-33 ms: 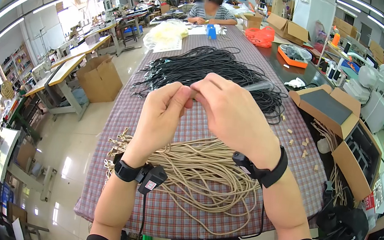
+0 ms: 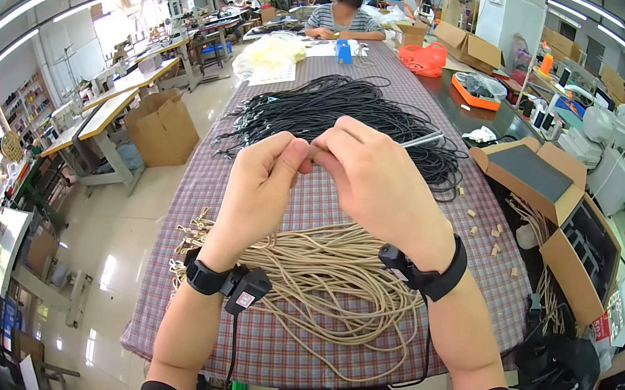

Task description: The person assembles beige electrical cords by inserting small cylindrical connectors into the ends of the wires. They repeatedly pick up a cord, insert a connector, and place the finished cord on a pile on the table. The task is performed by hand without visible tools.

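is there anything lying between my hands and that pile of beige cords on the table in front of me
Nothing visible does. Your left hand and right hand meet fingertip to fingertip directly above the beige cords, with only open air and checked tablecloth below. The black cords lie farther back.

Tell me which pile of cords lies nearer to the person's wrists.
The beige cord pile, right beneath both wrists; the black pile lies farther up the table.

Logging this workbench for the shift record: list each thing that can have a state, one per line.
left hand: closed, fingertips pinched against the right hand's
right hand: closed, pinching something too small to tell
beige cords: loose heap under the wrists
black cords: loose pile, untouched
cardboard box: open, flaps up
orange tray: open-topped
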Motion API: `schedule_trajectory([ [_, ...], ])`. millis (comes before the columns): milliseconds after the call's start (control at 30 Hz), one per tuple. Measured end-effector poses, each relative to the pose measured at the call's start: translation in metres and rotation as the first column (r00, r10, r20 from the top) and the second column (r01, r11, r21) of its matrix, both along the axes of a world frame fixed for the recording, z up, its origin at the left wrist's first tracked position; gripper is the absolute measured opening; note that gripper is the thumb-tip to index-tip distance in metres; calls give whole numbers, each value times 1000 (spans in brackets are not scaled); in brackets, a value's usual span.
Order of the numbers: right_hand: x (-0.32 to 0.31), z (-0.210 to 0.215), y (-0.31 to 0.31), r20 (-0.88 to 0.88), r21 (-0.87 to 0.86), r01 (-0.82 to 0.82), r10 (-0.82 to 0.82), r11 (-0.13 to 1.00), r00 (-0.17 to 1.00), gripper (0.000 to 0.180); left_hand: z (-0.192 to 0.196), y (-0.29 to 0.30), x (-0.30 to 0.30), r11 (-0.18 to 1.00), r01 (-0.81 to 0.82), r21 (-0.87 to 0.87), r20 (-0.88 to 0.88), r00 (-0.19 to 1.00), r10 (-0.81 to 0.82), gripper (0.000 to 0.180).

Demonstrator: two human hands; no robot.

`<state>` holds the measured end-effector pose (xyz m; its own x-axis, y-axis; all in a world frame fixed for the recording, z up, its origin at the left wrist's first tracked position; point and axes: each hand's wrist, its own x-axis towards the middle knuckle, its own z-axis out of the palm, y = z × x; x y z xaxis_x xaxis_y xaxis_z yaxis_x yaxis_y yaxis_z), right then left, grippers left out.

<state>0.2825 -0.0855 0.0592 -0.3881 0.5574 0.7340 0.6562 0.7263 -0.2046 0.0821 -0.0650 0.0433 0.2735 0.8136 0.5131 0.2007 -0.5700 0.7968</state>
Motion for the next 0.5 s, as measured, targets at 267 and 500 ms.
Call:
schedule_trajectory([
  [267,67,8,30,-320,-100,164,-187,981,929,19,3,44,-68,988,-131,83,-99,985,139,24],
  [500,168,2,37,-583,-253,53,-196,966,788,15,10,60,-169,956,-289,37,-175,941,291,20],
])
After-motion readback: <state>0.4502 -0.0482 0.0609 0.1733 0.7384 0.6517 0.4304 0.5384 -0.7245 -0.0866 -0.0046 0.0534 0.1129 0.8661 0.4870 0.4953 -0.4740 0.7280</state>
